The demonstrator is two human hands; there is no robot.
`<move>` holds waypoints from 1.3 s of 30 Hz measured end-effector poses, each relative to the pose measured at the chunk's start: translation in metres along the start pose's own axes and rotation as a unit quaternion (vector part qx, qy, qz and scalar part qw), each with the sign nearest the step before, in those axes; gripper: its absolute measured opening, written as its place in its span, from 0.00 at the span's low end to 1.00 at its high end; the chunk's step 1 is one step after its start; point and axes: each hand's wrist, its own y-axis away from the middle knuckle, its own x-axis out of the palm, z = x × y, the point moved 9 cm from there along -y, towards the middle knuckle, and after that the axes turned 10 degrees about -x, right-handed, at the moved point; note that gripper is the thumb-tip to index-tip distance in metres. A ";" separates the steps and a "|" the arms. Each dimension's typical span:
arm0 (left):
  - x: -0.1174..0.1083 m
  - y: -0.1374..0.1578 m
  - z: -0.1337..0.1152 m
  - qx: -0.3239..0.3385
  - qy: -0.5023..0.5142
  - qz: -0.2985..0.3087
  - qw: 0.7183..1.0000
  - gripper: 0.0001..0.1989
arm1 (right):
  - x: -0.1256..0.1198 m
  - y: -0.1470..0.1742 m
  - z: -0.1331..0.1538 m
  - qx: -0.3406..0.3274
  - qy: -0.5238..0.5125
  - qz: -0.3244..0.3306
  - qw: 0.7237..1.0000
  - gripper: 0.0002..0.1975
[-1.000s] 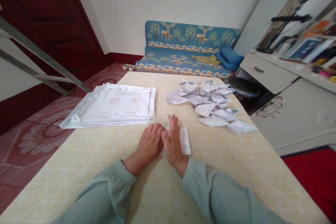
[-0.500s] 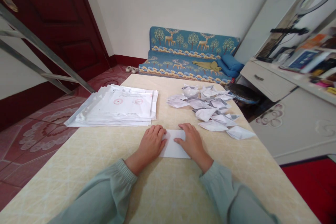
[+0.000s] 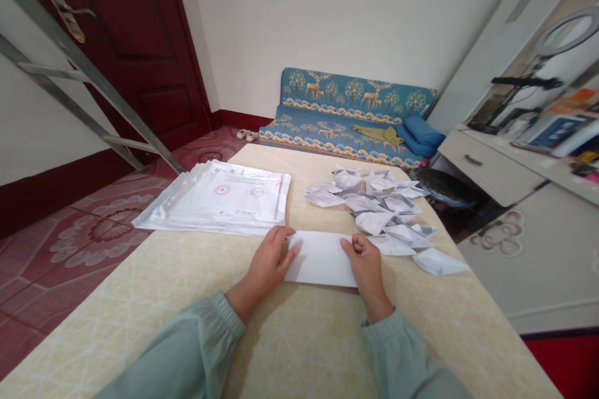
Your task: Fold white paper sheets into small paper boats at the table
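Note:
A folded white sheet of paper [image 3: 322, 259] lies between my two hands near the middle of the table, its long sides running left to right. My left hand [image 3: 267, 262] grips its left end, thumb on top and fingers at the far edge. At the right end, my right hand [image 3: 367, 265] pinches the paper between the thumb and curled fingers. Just beyond my right hand sits a cluster of folded paper boats [image 3: 374, 215], several of them overlapping; the nearest boat [image 3: 437, 260] points right.
Stacked printed sheets with red stamps [image 3: 234, 196] lie at the table's far left. The cream-patterned table [image 3: 299, 343] extends toward me. Behind it stands a blue sofa [image 3: 337, 115]. A metal ladder [image 3: 107, 96] leans at left, and a white cabinet [image 3: 515, 218] stands at right.
My right hand has shifted right to the paper's end, and its fingers have closed into a pinch. More of the paper shows between my hands. The camera view has tilted slightly up.

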 end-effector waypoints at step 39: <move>0.047 0.013 0.012 -0.245 0.506 0.079 0.823 0.12 | 0.079 0.042 0.045 0.044 -0.244 0.134 0.959 0.12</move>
